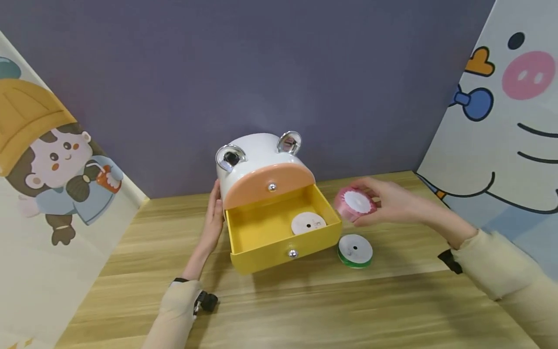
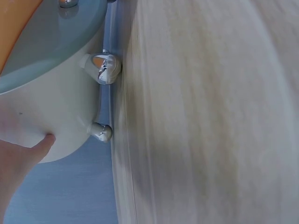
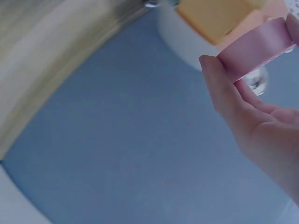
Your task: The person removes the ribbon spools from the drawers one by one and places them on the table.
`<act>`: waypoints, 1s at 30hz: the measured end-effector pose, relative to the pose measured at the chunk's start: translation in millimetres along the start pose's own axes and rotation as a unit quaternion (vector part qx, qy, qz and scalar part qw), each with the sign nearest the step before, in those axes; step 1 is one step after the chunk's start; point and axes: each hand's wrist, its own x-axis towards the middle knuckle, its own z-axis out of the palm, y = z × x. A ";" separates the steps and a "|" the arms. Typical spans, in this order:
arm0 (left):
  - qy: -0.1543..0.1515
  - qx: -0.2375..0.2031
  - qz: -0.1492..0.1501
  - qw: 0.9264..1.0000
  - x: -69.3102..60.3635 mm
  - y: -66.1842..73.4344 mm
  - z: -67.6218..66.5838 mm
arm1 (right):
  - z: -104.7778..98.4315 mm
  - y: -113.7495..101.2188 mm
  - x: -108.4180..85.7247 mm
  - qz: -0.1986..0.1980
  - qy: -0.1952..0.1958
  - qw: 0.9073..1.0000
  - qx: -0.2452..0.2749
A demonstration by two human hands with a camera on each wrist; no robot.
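Note:
A white cabinet (image 1: 257,152) with an orange upper front has its yellow lower drawer (image 1: 279,249) pulled out. Inside the drawer, toward its right side, lies a white-faced spool (image 1: 308,224). My left hand (image 1: 212,225) rests against the cabinet's left side; the left wrist view shows that hand (image 2: 18,161) with its thumb on the white wall (image 2: 51,112). Right of the drawer, my right hand (image 1: 390,202) pinches a pink ribbon roll (image 1: 355,202) above the table. In the right wrist view, fingers and thumb of that hand (image 3: 261,116) hold the pink roll (image 3: 257,49) by its edges.
A green ribbon spool (image 1: 355,250) with a white face lies on the wooden table (image 1: 279,310), just right of the drawer's front corner. Behind the cabinet stands a grey-purple wall (image 1: 261,63). Panels with cartoon drawings stand at left and right.

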 end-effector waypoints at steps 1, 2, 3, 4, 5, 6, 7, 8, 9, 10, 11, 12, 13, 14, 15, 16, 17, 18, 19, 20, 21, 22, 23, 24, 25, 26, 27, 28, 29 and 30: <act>0.002 0.001 0.000 1.000 0.3 -3.7 -1.0 | -0.1 5.6 -2.0 0.005 0.003 1.000 -0.003; 0.003 0.002 0.001 1.000 0.3 -5.6 -1.9 | 0.0 11.5 -3.8 0.009 0.006 1.000 -0.004; 0.003 0.002 0.002 1.000 0.5 -7.0 -2.6 | 0.1 17.9 -5.8 0.013 0.007 1.000 -0.009; 0.002 0.002 0.003 1.000 0.7 -7.9 -3.3 | 0.6 24.3 -7.7 0.017 0.010 1.000 -0.013; 0.000 0.001 0.004 1.000 1.0 -8.5 -4.0 | 1.3 30.6 -9.5 0.024 0.013 1.000 -0.016; -0.001 0.000 0.005 1.000 1.1 -9.0 -4.7 | 2.3 37.1 -10.9 0.024 0.014 0.999 -0.016; -0.001 -0.002 0.005 1.000 1.2 -9.1 -5.4 | 3.6 43.6 -11.9 0.026 0.015 0.999 -0.017; 0.000 -0.003 0.006 1.000 1.2 -9.4 -6.1 | 5.2 49.9 -13.0 0.025 0.016 0.999 -0.016; 0.001 -0.003 0.006 1.000 1.0 -9.3 -6.5 | 6.6 56.5 -14.2 0.025 0.018 0.999 -0.018; 0.003 -0.002 0.005 1.000 0.7 -9.2 -6.7 | 8.5 62.0 -15.7 0.026 0.020 0.999 -0.017; 0.003 -0.001 0.005 1.000 0.3 -9.2 -6.8 | 10.0 67.6 -17.6 0.029 0.022 0.999 -0.019; 0.002 -0.001 0.003 1.000 -0.2 -9.2 -6.6 | 11.5 73.5 -19.7 0.029 0.023 0.999 -0.020; 0.000 0.001 0.001 1.000 -0.4 -9.3 -6.1 | 12.7 79.2 -22.5 0.035 0.025 0.999 -0.023; -0.003 0.003 -0.001 1.000 -0.7 -9.6 -5.6 | 13.9 84.8 -25.5 0.036 0.026 0.999 -0.023; -0.004 0.004 -0.003 1.000 -0.7 -9.9 -4.8 | 15.0 90.8 -28.6 0.040 0.027 0.999 -0.027; -0.005 0.005 -0.004 1.000 -1.5 -10.4 -5.0 | 16.7 95.3 -30.8 0.045 0.027 0.998 -0.028; -0.005 0.005 -0.005 1.000 -2.0 -10.9 -5.0 | 18.3 100.6 -32.8 0.049 0.027 0.998 -0.032; -0.003 0.004 -0.007 1.000 -2.6 -11.0 -4.8 | 20.2 105.9 -34.4 0.051 0.028 0.998 -0.037; -0.001 0.003 -0.007 1.000 -3.2 -11.0 -4.6 | 22.3 111.0 -35.8 0.054 0.030 0.997 -0.047; 0.000 0.002 -0.007 1.000 -3.5 -11.2 -4.4 | 24.6 116.0 -37.2 0.059 0.031 0.996 -0.055; 0.002 0.000 -0.008 1.000 -3.8 -11.3 -4.1 | 26.9 120.8 -38.5 0.062 0.032 0.995 -0.068; 0.002 -0.002 -0.008 1.000 -3.9 -11.1 -3.9 | 29.4 124.9 -39.6 0.067 0.034 0.994 -0.078; 0.003 -0.003 -0.007 1.000 -3.7 -10.9 -3.4 | 32.0 129.2 -40.8 0.069 0.033 0.993 -0.086; 0.004 -0.005 -0.007 1.000 -3.5 -10.6 -3.2 | 34.7 132.8 -41.8 0.072 0.032 0.993 -0.092; 0.005 -0.005 -0.007 1.000 -3.1 -10.5 -3.0 | 37.4 136.1 -42.7 0.074 0.031 0.992 -0.096; 0.005 -0.007 -0.008 1.000 -2.6 -10.2 -2.8 | 39.9 139.2 -43.7 0.075 0.029 0.992 -0.095; 0.006 -0.007 -0.009 1.000 -2.1 -9.8 -2.6 | 42.4 141.6 -44.5 0.076 0.026 0.992 -0.095; 0.006 -0.007 -0.009 1.000 -1.6 -9.4 -2.5 | 45.0 143.8 -45.1 0.078 0.023 0.992 -0.093; 0.006 -0.007 -0.010 1.000 -1.4 -8.8 -2.4 | 47.6 145.7 -45.7 0.079 0.021 0.992 -0.091; 0.005 -0.007 -0.012 1.000 -1.5 -7.8 -2.2 | 50.1 147.2 -46.2 0.080 0.019 0.993 -0.088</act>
